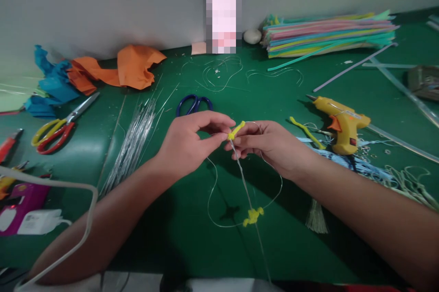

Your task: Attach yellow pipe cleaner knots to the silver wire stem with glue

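Note:
My left hand (192,141) pinches a short yellow pipe cleaner (238,130) between thumb and fingertips, near the point where it is wrapped on a thin wire. Close beside it, my right hand (270,145) has its fingers curled together at the same spot, against the wire stem (243,173). The stem slants down toward the table's front edge. Lower along it sits a crumpled yellow tuft (253,216). From this tuft thin wire loops up to both hands. What lies behind my right fingers is partly hidden.
A yellow glue gun (343,122) lies right, with blue-white cords and tassels below it. Pipe cleaners (329,35) are bundled at the back. On the left are a wire bundle (133,141), red-yellow scissors (61,127) and orange paper (137,67). Blue-handled scissors (178,108) lie behind my left hand.

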`<state>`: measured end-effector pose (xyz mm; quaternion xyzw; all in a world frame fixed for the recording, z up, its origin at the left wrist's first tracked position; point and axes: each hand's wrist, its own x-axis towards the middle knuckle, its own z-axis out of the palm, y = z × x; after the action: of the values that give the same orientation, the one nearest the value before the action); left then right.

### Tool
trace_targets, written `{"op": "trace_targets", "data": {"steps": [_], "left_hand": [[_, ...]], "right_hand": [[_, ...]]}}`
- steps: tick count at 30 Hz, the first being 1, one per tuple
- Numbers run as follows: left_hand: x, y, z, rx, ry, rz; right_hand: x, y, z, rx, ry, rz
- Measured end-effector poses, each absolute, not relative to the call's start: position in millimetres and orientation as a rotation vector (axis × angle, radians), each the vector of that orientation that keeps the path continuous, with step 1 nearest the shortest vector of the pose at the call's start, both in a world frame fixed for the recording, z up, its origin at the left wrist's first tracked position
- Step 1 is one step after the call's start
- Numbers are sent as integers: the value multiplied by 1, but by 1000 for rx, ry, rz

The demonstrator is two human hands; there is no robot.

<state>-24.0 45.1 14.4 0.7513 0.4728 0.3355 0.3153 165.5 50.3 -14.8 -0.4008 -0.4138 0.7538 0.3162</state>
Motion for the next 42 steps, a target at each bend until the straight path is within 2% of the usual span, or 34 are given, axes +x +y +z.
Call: {"op": "trace_targets", "data": {"steps": [12, 20, 29, 39, 42], "left_hand": [[-21, 45, 13, 1755, 1295, 954], [-20, 50, -4, 1324, 1139, 1002], [-11, 51, -15, 1111, 1142, 1068], [-10, 50, -18, 1084, 1156, 1126], [-10, 51, -20, 1089, 1153, 1143]], "right_hand": [[163, 51, -15, -1165, -1019, 1945], [164, 51, -16, -1235, -1103, 1834], [165, 54, -13, -1485, -1375, 1339], [166, 48, -20, -1506, -1705, 879], [171, 46, -13, -1414, -1792, 567]]}}
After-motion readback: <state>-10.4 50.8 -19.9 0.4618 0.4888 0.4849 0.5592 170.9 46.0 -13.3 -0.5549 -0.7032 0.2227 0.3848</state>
